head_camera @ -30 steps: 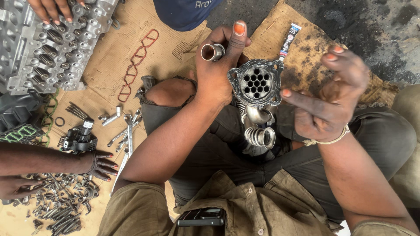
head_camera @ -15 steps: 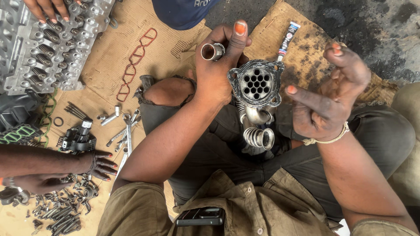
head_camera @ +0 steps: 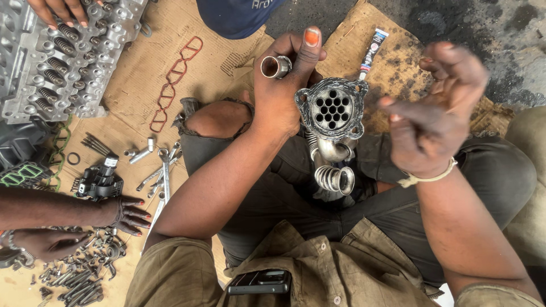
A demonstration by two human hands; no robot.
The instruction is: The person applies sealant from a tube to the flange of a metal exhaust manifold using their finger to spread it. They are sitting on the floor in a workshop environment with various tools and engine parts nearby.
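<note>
My left hand (head_camera: 281,91) grips a grimy metal cooler housing (head_camera: 331,111) and holds it above my lap. Its round flange face, with several holes, points up at the camera. A short pipe stub (head_camera: 276,66) sticks out by my thumb, and a ribbed bent pipe end (head_camera: 335,177) hangs below. To the right of the flange my right hand (head_camera: 432,116) is raised with fingers spread and blurred. It holds nothing and does not touch the part.
A cylinder head (head_camera: 57,57) lies top left with another person's hand (head_camera: 57,8) on it. A second person's hands (head_camera: 128,215) rest by a bolt pile (head_camera: 79,273). On the cardboard are a red gasket (head_camera: 173,85), wrenches (head_camera: 162,170) and a sealant tube (head_camera: 372,48).
My right hand has moved right, away from the flange, with its fingers spreading. The left hand and the housing stay put. The person's lower hand at the left has shifted over the bolts.
</note>
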